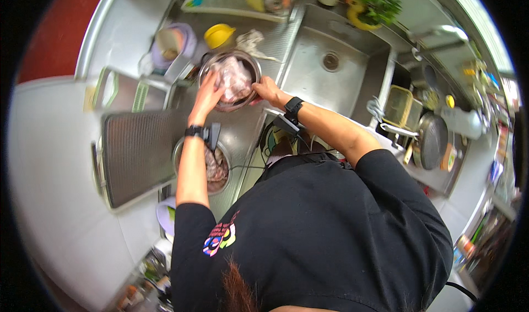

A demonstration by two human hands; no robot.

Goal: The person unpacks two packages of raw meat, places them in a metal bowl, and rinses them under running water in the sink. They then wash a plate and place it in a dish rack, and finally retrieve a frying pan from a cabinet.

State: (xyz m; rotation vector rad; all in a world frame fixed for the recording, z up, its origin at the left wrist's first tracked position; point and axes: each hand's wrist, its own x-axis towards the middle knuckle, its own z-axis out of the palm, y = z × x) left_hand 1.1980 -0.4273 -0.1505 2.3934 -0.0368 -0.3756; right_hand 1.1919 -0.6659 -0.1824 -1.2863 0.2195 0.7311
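Note:
A round metal bowl [257, 64] holds pale pink pieces that look like raw meat [237, 78], with a glossy film-like sheen over them. My left hand [210, 89] reaches over the bowl's near left side, its fingers against the contents; blur hides whether it grips them. On the opposite side, my right hand [268, 89] grasps the bowl's rim, thumb on top. Below my left wrist, a second metal bowl [226, 184] with more raw meat stands on the steel counter, partly covered by my forearm.
The steel sink [326, 84] lies to the right of the bowl. Beyond the bowl are a yellow cup [219, 36], a crumpled cloth [251, 42] and a dish rack [235, 10]. A dark ridged board [140, 155] leans at left. A frying pan [430, 141] hangs at right.

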